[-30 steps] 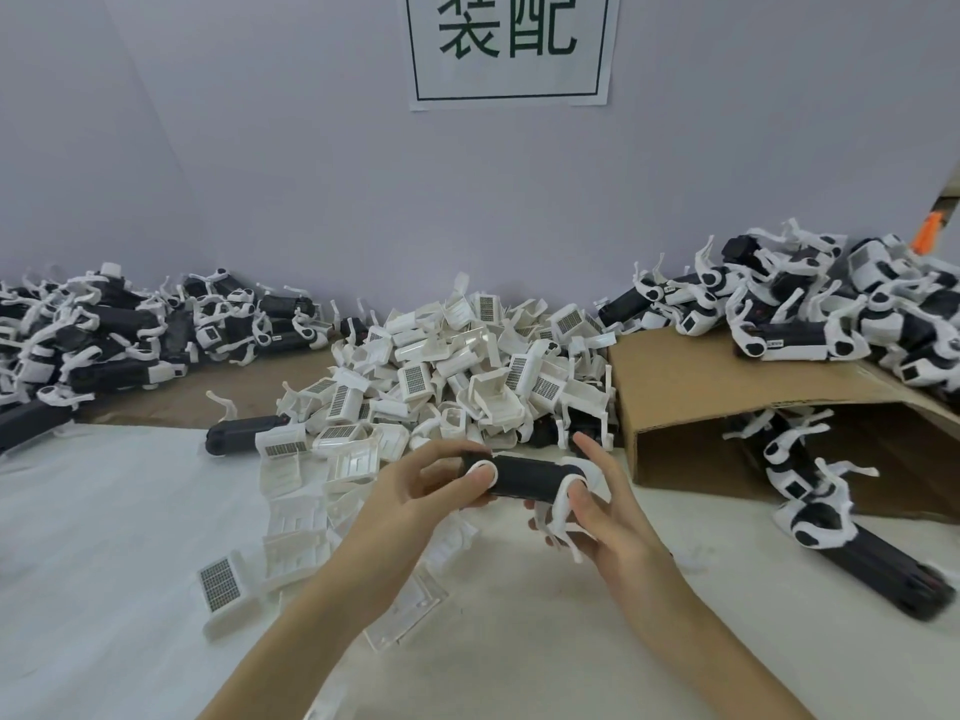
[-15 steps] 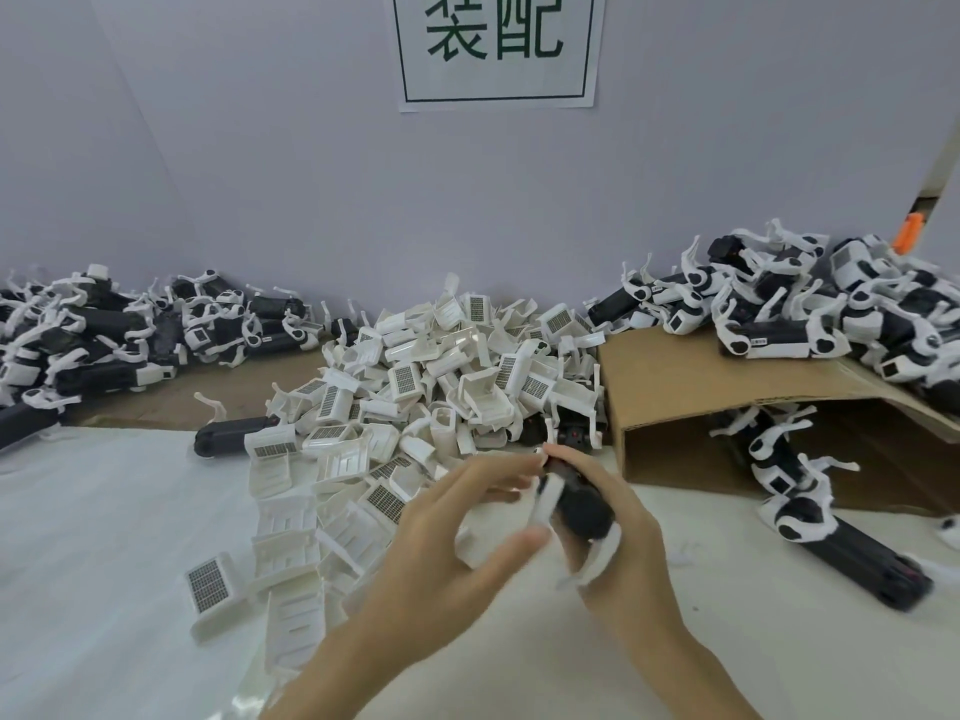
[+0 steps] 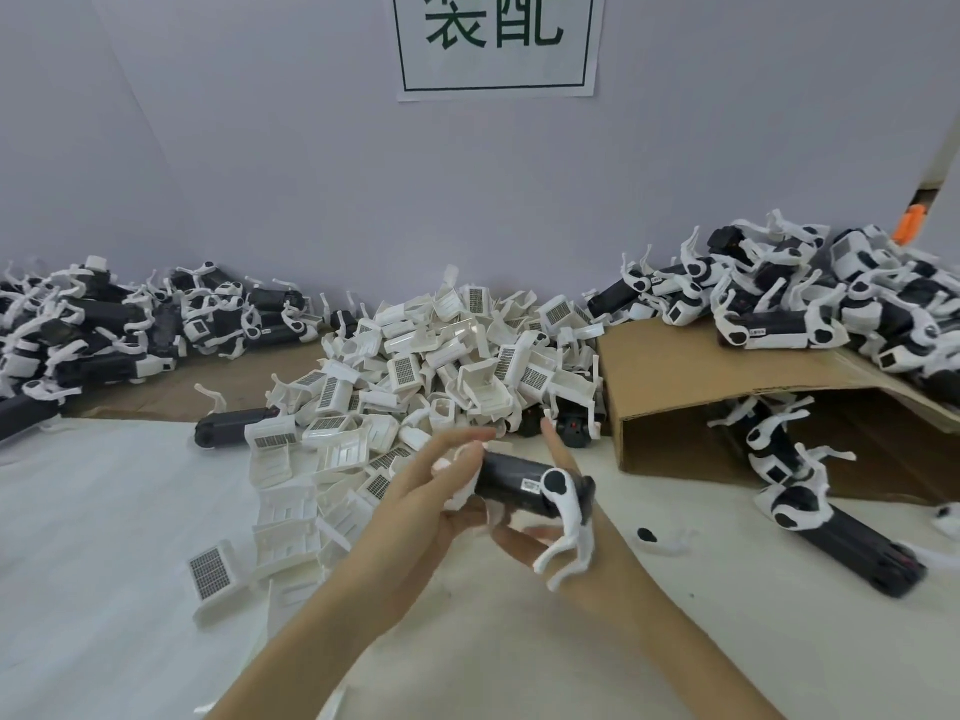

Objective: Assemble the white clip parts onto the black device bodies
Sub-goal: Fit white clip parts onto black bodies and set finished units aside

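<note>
Crowding bench behind hands: heap of white clips [image 3: 441, 366], ribbed plastic shells with grid faces. Cardboard box [image 3: 691, 376] right, open on its side, assembled units spilling out. Sign [image 3: 498, 44] on wall. Black body [image 3: 514, 483], smooth cylinder, held above white tabletop [image 3: 104, 511]. Left hand [image 3: 431, 506] grips its left end, fingers curled. Right hand [image 3: 566, 532] cradles it beneath, forefinger raised; white curved clip [image 3: 569, 527] fitted at right end.

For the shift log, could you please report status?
Both hands, left and right, grip one black body. White clip on its right end. Nothing blocking.
</note>
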{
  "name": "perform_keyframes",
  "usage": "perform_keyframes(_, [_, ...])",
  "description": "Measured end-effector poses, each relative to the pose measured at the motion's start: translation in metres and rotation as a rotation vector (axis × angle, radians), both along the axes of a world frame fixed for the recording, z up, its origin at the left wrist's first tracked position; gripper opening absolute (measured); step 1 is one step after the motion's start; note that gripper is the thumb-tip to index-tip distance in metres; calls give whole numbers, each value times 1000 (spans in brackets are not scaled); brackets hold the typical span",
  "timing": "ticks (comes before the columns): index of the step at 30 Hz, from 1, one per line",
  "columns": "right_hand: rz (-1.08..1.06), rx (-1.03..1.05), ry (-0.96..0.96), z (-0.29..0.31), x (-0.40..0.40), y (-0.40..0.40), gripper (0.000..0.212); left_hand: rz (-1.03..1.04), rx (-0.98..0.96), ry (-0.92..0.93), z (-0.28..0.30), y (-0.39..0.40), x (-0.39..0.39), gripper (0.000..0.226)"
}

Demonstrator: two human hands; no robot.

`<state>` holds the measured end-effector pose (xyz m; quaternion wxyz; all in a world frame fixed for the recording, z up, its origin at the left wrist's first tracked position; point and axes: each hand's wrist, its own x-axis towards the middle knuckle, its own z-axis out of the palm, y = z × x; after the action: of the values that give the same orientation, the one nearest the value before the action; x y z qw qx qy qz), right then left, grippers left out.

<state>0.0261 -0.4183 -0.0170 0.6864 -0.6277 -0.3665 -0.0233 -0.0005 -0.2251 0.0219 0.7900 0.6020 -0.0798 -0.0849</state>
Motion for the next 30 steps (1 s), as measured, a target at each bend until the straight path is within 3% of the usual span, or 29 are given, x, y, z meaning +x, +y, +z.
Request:
perform_keyframes(1, [-12,-195,-18,-3,18,5,61,63,30,-52,0,1,0,29])
perform_keyframes(2, [9,-104,363,-18,6,-4,57,125,71,-101,1,3,1,33])
perform_keyframes(3, [-86,-108,442,-20,-5,-11,59,187,117,-150,1,6,2,39])
perform_keyframes(6, [-18,-142,419,-11,-3,-25,72,261,220,-258,-2,14,7,54])
perform_keyframes(10, [12,-187,402,-9,-7,-23,60,196,196,-322,-6,19,10,61])
perform_keyframes(14, [66,-17,554,-8,-9,-21,51,193,241,-297,-5,21,11,69])
perform_keyframes(18, [-18,29,573,-6,-9,-15,62,133,259,-295,-2,19,10,54])
perform_keyframes(21, [-156,-19,521,-9,-13,-8,56,145,293,-287,-1,17,9,46])
perform_keyframes(25, [-132,68,539,-11,-14,-9,44,140,329,-297,0,16,7,52])
perform_keyframes(28, [-99,-11,490,-11,-15,-12,39,178,305,-400,0,13,5,48])
perform_keyframes(30, [-176,-125,377,-9,-16,-8,52,267,414,-573,-1,12,4,55])
